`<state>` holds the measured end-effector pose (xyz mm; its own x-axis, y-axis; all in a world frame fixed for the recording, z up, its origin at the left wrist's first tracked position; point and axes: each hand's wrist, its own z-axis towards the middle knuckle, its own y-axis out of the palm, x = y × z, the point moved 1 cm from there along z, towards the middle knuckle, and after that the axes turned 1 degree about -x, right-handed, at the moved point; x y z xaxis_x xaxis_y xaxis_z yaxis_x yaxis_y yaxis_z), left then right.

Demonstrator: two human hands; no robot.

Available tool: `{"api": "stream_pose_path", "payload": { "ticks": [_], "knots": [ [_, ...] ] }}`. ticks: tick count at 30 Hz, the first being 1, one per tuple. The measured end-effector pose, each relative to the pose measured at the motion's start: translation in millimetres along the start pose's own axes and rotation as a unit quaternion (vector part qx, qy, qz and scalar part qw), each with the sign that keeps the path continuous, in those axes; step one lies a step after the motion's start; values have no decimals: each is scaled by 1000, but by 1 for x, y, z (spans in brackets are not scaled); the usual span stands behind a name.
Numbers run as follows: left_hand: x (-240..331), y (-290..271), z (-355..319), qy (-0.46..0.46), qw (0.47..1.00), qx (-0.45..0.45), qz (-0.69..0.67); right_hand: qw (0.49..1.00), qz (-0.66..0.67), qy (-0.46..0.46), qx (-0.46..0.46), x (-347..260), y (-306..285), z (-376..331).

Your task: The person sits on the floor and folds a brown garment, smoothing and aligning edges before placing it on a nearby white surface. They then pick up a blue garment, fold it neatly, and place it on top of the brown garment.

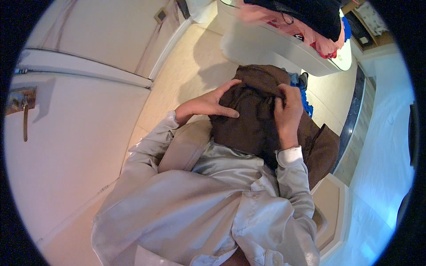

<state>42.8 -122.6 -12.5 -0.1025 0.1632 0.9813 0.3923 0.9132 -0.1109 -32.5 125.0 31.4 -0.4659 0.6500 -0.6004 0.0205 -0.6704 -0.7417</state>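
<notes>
A dark brown garment (242, 128) is spread over my lap, bunched into folds at its far end and trailing down to the right. My left hand (206, 101) rests at its left edge. The thumb and a finger there are stretched apart against the cloth; the other fingers are hard to make out. My right hand (289, 108) is closed on a fold near the top right, with fingertips bent into the fabric. What kind of garment it is does not show.
Ahead stands a white rounded tub or bench (284, 48) piled with black, pink and red clothes (310, 33). Blue cloth (306, 99) lies beyond the brown garment. A white door (66, 146) with a handle is on the left, a pale translucent curtain or sheet (377, 146) on the right.
</notes>
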Motion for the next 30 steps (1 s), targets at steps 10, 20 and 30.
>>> {"api": "stream_pose_path", "payload": {
  "ticks": [10,20,30],
  "knots": [
    [-25,-8,-4,-94,974,57,-200,989,112,68,74,16,4,-13],
    [-21,-9,-9,-117,988,76,-68,991,-93,-59,75,-21,-29,-24],
    [21,13,26,35,937,123,326,999,0,-36,-23,-22,-2,-65]
  ]
}}
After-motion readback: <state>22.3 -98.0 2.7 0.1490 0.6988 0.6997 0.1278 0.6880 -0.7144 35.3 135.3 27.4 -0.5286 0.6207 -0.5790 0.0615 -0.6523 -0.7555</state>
